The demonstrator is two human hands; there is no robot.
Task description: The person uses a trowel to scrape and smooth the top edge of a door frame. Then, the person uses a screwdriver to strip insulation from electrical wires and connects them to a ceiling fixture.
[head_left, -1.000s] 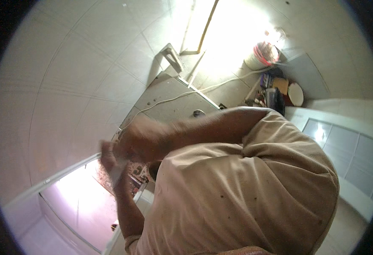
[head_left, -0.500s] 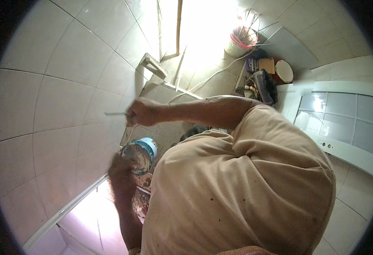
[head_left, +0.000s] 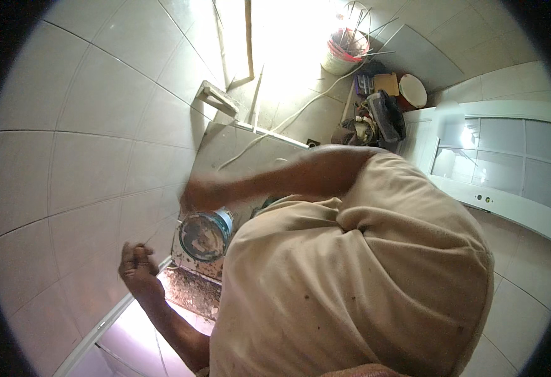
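My left hand (head_left: 139, 269) is raised in front of the tiled wall (head_left: 87, 163), at the lower left, its fingers bent inward. Whatever may be between them is too small to make out, and whether they touch the tiles is unclear. Smeared by motion, my right hand (head_left: 201, 193) is above the far rim of a blue bucket (head_left: 224, 221); its fingers cannot be read and no tool shows in it. Inside the bucket is a greyish-brown, pasty-looking material (head_left: 201, 239). The bucket stands on a dirty, spattered surface close to the wall, to the right of my left hand.
A pale cable (head_left: 275, 133) crosses the floor. A wooden block (head_left: 217, 99) leans by the wall. Farther off are a bucket of wires or rods (head_left: 346, 55), a dark tool bin (head_left: 385, 116), and a white panelled door (head_left: 508, 151) at right. Brown rubble (head_left: 193, 290) lies near my left forearm.
My left hand has moved left from the bucket toward the wall. My right hand has come down nearer the bucket; the thin flat blade seen in it before no longer shows.
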